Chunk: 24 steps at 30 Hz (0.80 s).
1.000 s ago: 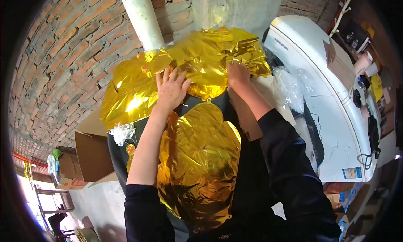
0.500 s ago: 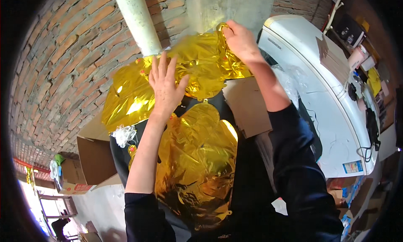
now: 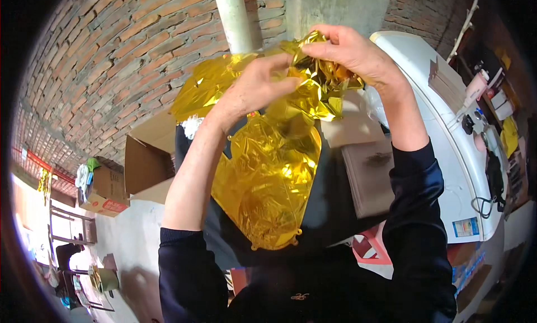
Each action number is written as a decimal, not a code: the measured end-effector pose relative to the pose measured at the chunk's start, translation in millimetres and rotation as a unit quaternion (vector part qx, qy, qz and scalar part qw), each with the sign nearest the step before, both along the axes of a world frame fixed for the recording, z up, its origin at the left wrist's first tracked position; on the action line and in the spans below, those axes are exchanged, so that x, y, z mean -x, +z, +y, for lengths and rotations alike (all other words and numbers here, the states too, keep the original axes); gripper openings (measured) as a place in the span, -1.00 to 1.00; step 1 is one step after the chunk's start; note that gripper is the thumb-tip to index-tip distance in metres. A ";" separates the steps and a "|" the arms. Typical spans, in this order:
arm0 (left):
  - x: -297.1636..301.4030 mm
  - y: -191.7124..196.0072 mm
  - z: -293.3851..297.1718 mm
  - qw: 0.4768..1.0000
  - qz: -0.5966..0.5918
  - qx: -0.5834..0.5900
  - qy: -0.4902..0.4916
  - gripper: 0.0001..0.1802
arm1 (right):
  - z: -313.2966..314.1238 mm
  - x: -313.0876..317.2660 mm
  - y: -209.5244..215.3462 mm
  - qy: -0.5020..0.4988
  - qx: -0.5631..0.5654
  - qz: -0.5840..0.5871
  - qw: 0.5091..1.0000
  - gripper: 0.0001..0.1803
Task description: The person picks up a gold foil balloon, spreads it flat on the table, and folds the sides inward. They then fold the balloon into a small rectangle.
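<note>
My right hand (image 3: 349,51) pinches the bunched upper end of a flat gold foil balloon (image 3: 321,93), its crinkled sheet hanging below the fingers. To its left, my left hand (image 3: 257,88) reaches over the same foil, thumb and fingers apart and a little blurred. More of the gold sheet spreads out behind the left wrist. A second flat gold foil balloon (image 3: 274,183), with small round tabs at its lower edge, lies nearer to me on a black surface (image 3: 335,211). Part of where the two foils meet is hidden by my left hand.
At right stand a white appliance (image 3: 447,172) and, beside the foil, a stack of brown flat packs (image 3: 366,180). An open cardboard box (image 3: 146,166) sits at left, near a white tuft (image 3: 192,126). A pale pipe (image 3: 232,20) runs up the brick wall behind.
My left hand has moved right toward my right hand. The upper foil has been gathered and drawn rightward, hanging bunched from the right hand. The whole view has shifted.
</note>
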<state>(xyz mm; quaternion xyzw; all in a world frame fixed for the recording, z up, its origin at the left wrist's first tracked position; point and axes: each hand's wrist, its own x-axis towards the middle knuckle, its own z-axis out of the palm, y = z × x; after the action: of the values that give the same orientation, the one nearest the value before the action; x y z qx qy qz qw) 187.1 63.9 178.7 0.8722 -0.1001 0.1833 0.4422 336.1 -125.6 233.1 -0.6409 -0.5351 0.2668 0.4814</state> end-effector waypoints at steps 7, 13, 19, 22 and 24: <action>83.0 -37.7 -7.5 0.985 0.127 0.071 0.089 -0.73 | -37.5 40.9 0.1 -0.031 0.010 -0.060 0.998 -0.71; 149.3 -51.9 -19.8 0.965 0.133 -0.061 0.218 -0.70 | -39.7 80.0 -39.2 0.009 0.003 -0.172 0.985 -0.81; 200.0 -60.1 -57.7 0.950 0.067 -0.138 0.274 -0.59 | -48.9 141.3 -51.0 -0.025 -0.061 -0.178 0.982 -0.77; 221.5 -72.6 -52.7 0.936 0.035 -0.169 0.307 -0.64 | -43.1 148.2 -55.0 -0.066 -0.079 -0.204 0.974 -0.75; 234.8 -79.0 -44.3 0.923 -0.007 -0.197 0.331 -0.61 | -38.8 149.2 -54.0 -0.068 -0.042 -0.196 0.977 -0.77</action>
<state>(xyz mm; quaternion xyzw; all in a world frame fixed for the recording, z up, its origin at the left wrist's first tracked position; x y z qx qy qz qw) -47.7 19.6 99.6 0.9239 0.1568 0.3022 0.1748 186.9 -164.4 179.1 -0.6944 -0.5853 0.0800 0.4110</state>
